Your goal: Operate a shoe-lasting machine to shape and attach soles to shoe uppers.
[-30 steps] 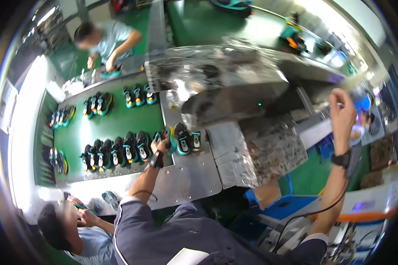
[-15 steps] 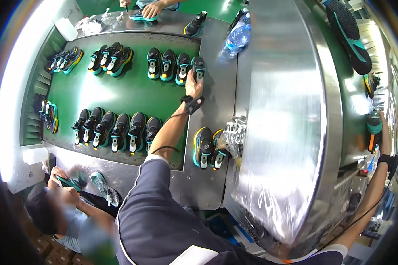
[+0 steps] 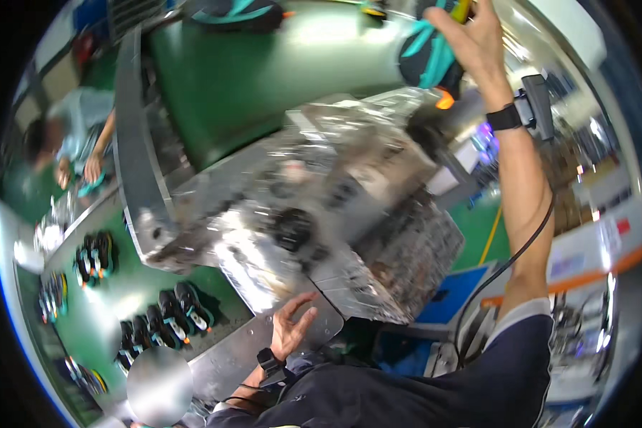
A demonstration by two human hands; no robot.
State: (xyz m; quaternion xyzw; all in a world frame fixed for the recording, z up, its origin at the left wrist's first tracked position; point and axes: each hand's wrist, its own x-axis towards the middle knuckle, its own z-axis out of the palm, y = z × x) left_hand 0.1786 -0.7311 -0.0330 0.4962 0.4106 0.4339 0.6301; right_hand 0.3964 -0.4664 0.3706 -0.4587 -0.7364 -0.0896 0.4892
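A black sports shoe with teal trim and an orange tip is gripped in my right hand at the top right, over a green belt. The upper frame edge cuts off part of the shoe. My left hand is low in the middle, above a metal table edge. Its fingers are apart and slightly bent, and it holds nothing. A row of black shoes with teal soles stands on the lower green belt, left of this hand.
Another shoe lies on the upper belt. Between my hands is a metal machine partly wrapped in clear plastic, blurred. At far left a co-worker handles a teal piece. Blue crates stand beyond the machine.
The view has swung to the right. My left hand has let go of a shoe in the row and drawn back toward me. My right hand now shows larger, with a shoe in it.
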